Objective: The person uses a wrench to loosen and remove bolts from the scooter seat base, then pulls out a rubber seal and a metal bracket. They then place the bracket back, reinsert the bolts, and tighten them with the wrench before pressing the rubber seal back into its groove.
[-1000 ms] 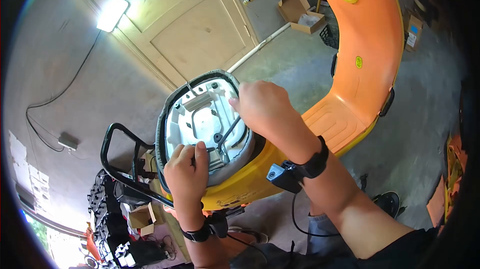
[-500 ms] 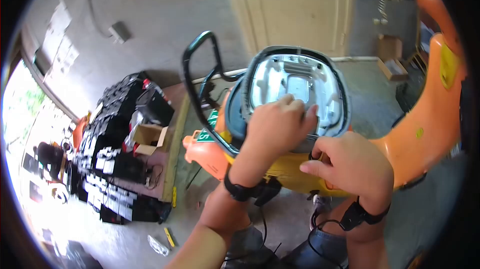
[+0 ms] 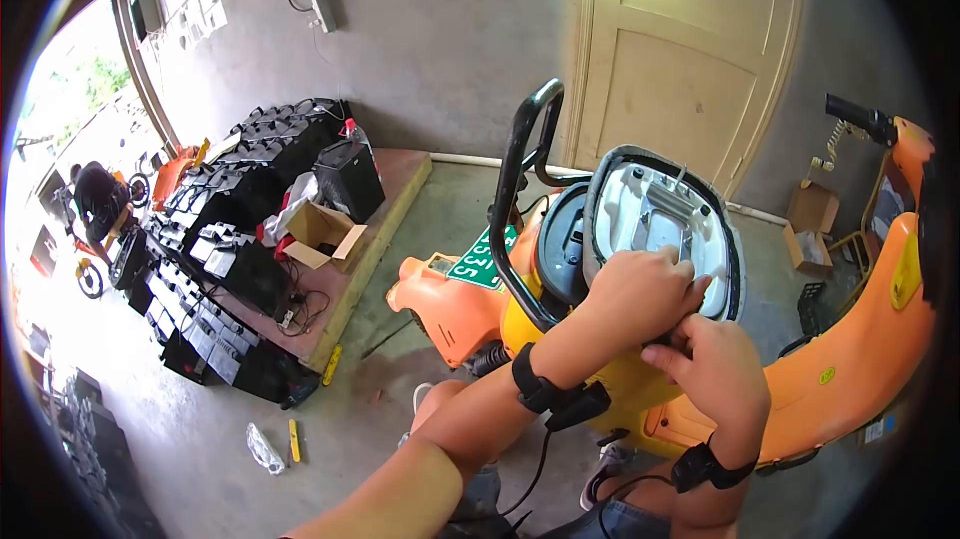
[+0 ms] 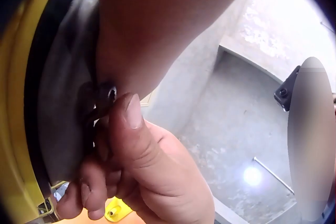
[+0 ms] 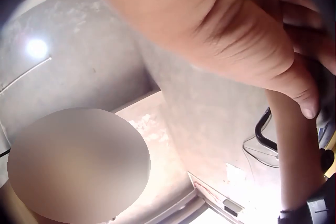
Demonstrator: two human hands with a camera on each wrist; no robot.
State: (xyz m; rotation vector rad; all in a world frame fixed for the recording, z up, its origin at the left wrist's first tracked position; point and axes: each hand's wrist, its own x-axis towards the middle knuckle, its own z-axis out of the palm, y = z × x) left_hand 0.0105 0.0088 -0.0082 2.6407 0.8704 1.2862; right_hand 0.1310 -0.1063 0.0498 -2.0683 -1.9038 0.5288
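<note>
An upturned scooter seat (image 3: 721,239), its pale underside showing, stands over the yellow scooter body (image 3: 635,389). My left hand (image 3: 645,294) lies across the seat's front edge, back of the hand up; what its fingers do underneath is hidden. Close beside it, at the hinge end, is my right hand (image 3: 725,364), fingers curled and thumb pointing left. In the left wrist view the right hand (image 4: 163,176) grips a dark L-shaped socket wrench (image 4: 109,92), whose hollow end juts past the thumb. The right wrist view shows this palm large, the wrench itself hidden.
A black grab rail (image 3: 515,164) rises behind the seat. The orange leg shield (image 3: 850,364) curves up at right. Several black batteries (image 3: 215,194) and a cardboard box (image 3: 322,237) stand on a low platform. A crouching person (image 3: 98,204) is near the doorway.
The head view has swung left, bringing in the batteries and doorway. My hands, apart on the seat underside at first, have come together at its front edge; the right dropped from the seat's side.
</note>
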